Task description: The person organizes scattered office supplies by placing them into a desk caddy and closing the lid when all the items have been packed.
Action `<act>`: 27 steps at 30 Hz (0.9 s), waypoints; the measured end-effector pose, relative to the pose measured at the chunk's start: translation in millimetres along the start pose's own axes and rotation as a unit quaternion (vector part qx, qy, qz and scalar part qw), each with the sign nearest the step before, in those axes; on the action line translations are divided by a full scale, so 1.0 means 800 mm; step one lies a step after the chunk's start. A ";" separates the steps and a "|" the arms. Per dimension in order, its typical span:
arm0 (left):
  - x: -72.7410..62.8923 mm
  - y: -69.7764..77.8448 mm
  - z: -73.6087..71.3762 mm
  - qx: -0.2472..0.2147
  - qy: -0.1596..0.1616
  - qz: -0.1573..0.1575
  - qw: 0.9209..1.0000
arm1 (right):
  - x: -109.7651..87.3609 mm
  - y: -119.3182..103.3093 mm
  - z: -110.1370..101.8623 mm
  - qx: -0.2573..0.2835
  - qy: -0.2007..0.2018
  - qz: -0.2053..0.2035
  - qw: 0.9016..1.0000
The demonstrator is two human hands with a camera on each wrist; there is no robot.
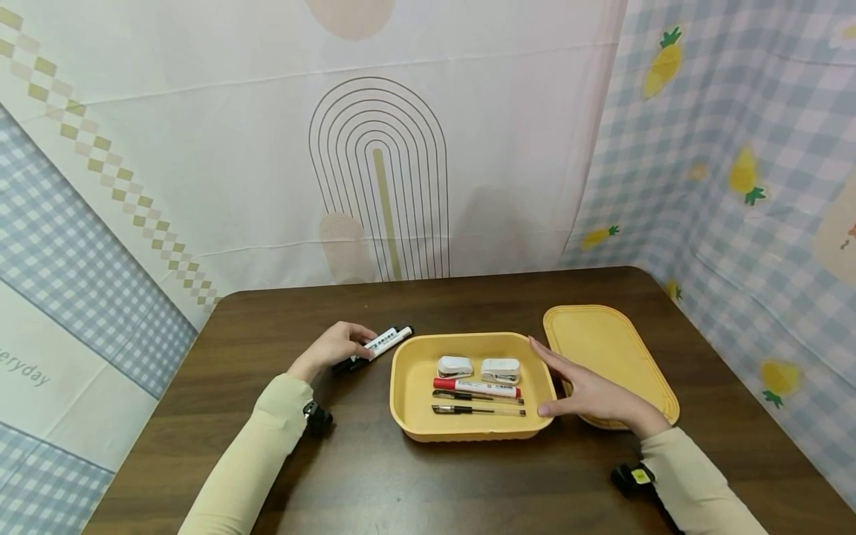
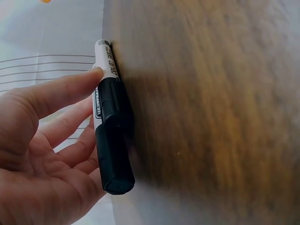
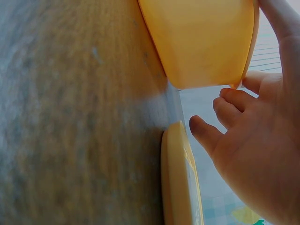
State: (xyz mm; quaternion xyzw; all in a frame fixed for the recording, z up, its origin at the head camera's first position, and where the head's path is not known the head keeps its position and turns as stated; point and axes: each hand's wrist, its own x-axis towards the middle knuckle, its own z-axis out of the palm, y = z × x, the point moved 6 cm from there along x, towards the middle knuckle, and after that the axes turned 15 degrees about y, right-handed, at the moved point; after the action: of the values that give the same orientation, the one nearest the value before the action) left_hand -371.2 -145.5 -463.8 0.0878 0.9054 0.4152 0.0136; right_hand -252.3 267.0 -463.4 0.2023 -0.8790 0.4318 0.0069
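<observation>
My left hand (image 1: 337, 347) is left of the yellow box, its thumb and fingers pinching two white markers with black caps (image 2: 115, 159). They lie side by side, one cap standing out past the other, close to the tabletop. My right hand (image 1: 595, 390) rests its spread, fairly straight fingers and thumb on the right end of the yellow plastic box (image 1: 414, 412). Inside the box are two small white staplers, one on the left (image 1: 455, 366) and one on the right (image 1: 500, 370), a red-capped marker (image 1: 476, 387) and two clear pens with black caps (image 1: 478, 410).
A yellow lid (image 1: 605, 334) lies flat on the brown wooden table (image 1: 348, 475), right of the box and partly behind my right hand. Patterned cloth (image 1: 501, 148) hangs behind the table and along both sides.
</observation>
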 end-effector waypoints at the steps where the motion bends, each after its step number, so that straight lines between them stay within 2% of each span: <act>1: 0.000 0.000 0.000 0.000 0.001 0.000 1.000 | 0.000 0.000 0.000 0.001 -0.001 0.000 1.000; 14: -0.001 0.000 0.003 -0.009 0.009 -0.004 1.000 | -0.002 0.003 0.001 0.009 -0.001 0.002 1.000; 21: -0.003 0.008 0.000 0.029 0.023 0.012 0.999 | 0.000 0.003 0.001 0.003 -0.001 0.001 1.000; 27: -0.003 0.007 0.000 0.026 0.025 0.018 0.999 | 0.000 0.004 0.001 0.015 -0.005 0.009 1.000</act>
State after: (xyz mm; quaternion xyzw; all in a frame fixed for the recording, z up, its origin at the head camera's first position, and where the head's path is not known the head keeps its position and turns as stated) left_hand -368.0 -142.7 -459.6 0.0937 0.9143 0.3936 -0.0188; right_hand -253.3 268.0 -465.9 0.1964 -0.8742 0.4441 -0.0041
